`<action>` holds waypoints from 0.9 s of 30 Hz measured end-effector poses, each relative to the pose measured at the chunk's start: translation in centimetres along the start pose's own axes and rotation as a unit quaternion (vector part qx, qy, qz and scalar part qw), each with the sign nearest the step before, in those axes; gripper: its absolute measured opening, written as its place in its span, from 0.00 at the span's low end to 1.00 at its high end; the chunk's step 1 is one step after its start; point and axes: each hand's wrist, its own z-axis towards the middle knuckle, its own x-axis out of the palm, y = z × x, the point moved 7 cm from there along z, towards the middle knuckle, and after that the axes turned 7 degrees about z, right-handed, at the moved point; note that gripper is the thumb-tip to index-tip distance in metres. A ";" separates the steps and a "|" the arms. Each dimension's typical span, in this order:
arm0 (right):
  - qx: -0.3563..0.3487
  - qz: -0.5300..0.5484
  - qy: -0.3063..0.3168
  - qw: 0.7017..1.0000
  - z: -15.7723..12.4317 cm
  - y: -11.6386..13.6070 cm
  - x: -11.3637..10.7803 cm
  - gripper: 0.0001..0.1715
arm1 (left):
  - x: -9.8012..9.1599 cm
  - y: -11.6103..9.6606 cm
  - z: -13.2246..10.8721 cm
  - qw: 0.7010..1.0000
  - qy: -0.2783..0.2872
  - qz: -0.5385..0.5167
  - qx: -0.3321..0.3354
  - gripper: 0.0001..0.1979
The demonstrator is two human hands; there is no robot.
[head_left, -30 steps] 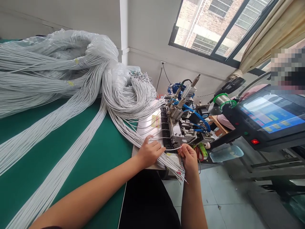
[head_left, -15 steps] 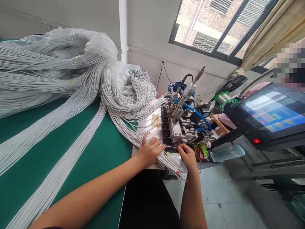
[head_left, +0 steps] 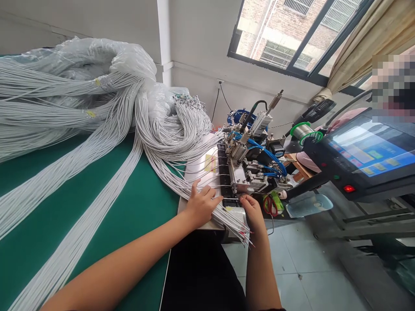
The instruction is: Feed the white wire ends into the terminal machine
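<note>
A single white cable (head_left: 231, 198) stretches between my two hands, over the black slotted track at the near end of a wiring machine (head_left: 240, 168). My left hand (head_left: 203, 205) pinches it with thumb and forefinger, the other fingers raised, above a bundle of loose white cables (head_left: 231, 221) with reddish tips. At the cable's far end, my right hand (head_left: 252, 207) has its fingertips closed on it beside the machine's metal block. Its very tip is hidden by the fingers. Several other white cables lie across the track further back.
Thick bundles of white cables (head_left: 65, 172) cover much of the green table (head_left: 139, 207). Red-handled scissors (head_left: 269, 205) and a pale blue tray (head_left: 309, 206) lie right of my right hand. A touchscreen (head_left: 372, 149) and a solder spool (head_left: 305, 133) stand further right, near a partly visible person.
My right hand has shifted slightly left along with the cable end, staying close to the track. My left hand keeps nearly the same pose. The camera view has shifted slightly.
</note>
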 end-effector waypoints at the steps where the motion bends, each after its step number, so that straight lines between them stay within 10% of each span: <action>1: 0.013 0.020 -0.002 1.000 0.0 -0.3 0.1 0.16 | 0.0 0.0 0.0 1.000 0.003 0.000 0.000 0.21; 17: -0.036 -0.021 -0.060 0.997 -1.6 1.0 -3.1 0.22 | 0.6 -0.1 -0.1 0.999 0.019 -0.013 0.028 0.21; 27: -0.068 -0.195 0.127 0.970 -6.4 5.7 -1.4 0.17 | -0.3 -0.2 -0.2 0.998 -0.056 -0.005 0.040 0.16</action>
